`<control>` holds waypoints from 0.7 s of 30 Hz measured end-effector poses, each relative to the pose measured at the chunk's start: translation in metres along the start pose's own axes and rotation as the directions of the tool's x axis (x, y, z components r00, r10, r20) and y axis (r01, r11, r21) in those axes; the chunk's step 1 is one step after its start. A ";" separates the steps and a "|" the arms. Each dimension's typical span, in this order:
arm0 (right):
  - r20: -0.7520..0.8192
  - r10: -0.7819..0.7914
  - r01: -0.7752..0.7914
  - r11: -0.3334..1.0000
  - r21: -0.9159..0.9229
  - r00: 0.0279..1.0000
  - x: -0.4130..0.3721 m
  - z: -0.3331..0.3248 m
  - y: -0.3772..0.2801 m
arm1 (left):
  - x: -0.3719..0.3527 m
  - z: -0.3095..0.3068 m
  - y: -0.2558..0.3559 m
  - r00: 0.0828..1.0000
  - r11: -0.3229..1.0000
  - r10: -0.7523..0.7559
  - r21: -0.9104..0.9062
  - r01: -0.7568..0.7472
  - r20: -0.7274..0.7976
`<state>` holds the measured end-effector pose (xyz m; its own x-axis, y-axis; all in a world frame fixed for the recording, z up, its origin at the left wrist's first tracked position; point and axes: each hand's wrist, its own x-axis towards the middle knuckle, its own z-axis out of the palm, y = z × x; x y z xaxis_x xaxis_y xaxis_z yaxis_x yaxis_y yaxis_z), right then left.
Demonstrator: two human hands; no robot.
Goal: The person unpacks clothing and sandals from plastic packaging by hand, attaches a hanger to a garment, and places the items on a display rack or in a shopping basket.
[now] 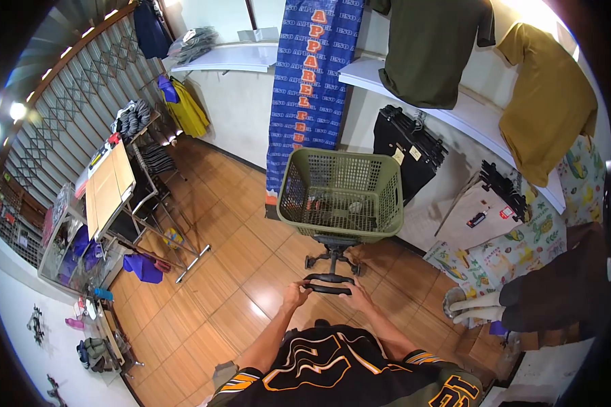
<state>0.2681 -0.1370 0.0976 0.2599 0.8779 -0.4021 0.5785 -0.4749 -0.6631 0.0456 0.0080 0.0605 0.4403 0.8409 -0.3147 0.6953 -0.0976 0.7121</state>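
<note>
The black handle [327, 289] is gripped by left hand [296, 295] and right hand [356, 296]; on the far side, a perforated olive basket [343, 178] is mounted.

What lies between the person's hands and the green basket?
In the head view, the left hand and right hand hold a black handle; between it and the basket shows a black wheeled frame, with tiled floor around it.
</note>
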 end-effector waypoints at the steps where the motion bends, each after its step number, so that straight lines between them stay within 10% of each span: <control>1: -0.018 -0.009 0.010 0.999 0.032 1.000 -0.003 -0.002 -0.001 | -0.001 -0.002 0.002 0.999 1.000 -0.009 0.029 0.008 0.033; 21: -0.164 -0.071 0.096 0.984 0.149 0.984 -0.020 0.023 0.030 | -0.025 -0.016 0.011 0.947 0.980 0.193 -0.009 -0.197 0.256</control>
<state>0.2625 -0.1699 0.0713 0.3410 0.9076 -0.2448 0.4789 -0.3918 -0.7856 0.0331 -0.0059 0.0869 0.6965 0.6417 -0.3211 0.5896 -0.2568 0.7658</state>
